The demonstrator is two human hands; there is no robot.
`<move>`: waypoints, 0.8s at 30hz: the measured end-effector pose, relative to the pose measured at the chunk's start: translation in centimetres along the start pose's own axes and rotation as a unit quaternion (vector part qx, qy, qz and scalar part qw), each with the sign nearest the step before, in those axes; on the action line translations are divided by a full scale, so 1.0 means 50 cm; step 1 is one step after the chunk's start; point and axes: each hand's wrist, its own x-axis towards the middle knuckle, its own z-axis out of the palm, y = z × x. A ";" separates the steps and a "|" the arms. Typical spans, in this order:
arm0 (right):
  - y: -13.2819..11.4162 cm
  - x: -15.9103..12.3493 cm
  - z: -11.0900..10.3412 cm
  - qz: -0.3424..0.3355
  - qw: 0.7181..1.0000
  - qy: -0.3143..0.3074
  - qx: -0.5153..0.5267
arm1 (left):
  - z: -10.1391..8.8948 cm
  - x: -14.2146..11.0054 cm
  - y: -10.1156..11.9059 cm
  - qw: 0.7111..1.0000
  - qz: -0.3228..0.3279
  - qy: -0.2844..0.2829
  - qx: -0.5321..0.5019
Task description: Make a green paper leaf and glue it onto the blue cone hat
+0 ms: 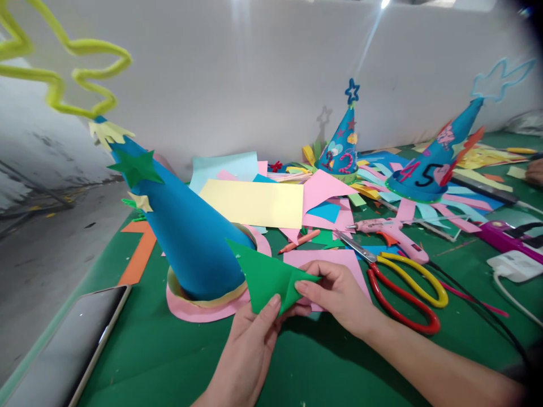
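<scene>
A green table (144, 362) carries a blue hat (190, 237) and scissors (374, 261) with red and yellow handles. In front of the hat, the left hand (253, 336) and right hand (337, 289) both grip green paper (267, 276) between thumb and fingers.

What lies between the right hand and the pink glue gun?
In the head view, the scissors lie between the right hand and the pink glue gun, with part of a pink sheet and some blue paper showing.
</scene>
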 end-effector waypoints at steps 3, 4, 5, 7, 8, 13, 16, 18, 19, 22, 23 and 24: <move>-0.001 0.002 0.001 0.010 1.000 0.008 0.015 | 0.002 0.002 -0.002 1.000 -0.005 -0.001 0.004; -0.001 0.002 0.001 0.013 1.000 0.013 0.016 | 0.003 0.003 -0.002 1.000 -0.007 -0.001 -0.001; -0.001 0.002 0.001 0.014 1.000 0.018 0.017 | 0.004 0.003 -0.002 1.000 -0.010 -0.003 -0.008; -0.003 0.002 0.000 0.012 0.999 0.026 0.019 | 0.005 0.003 -0.003 1.000 -0.018 0.001 -0.018; -0.004 0.002 0.000 0.006 0.999 0.026 0.019 | 0.005 0.002 -0.004 1.000 -0.020 0.002 -0.019; -0.010 -0.007 0.003 -0.038 0.999 0.008 -0.024 | -0.002 0.000 -0.009 1.000 -0.001 0.001 0.021; -0.011 -0.013 0.008 -0.034 0.999 -0.010 -0.021 | -0.005 0.000 -0.009 0.994 0.023 0.011 0.105; -0.010 -0.014 0.011 -0.034 0.999 -0.009 -0.030 | -0.005 0.000 -0.009 0.988 0.033 0.018 0.148; -0.010 -0.015 0.011 -0.034 0.999 -0.002 -0.042 | -0.004 -0.001 -0.010 0.987 0.034 0.022 0.157; -0.011 -0.015 0.011 -0.026 0.997 0.021 -0.068 | -0.001 -0.001 -0.012 0.988 0.028 0.033 0.145; -0.011 -0.015 0.011 -0.022 0.997 0.027 -0.070 | 0.000 -0.001 -0.013 0.990 0.023 0.036 0.138; -0.011 -0.016 0.011 -0.019 0.997 0.030 -0.071 | 0.001 -0.001 -0.014 0.990 0.020 0.039 0.131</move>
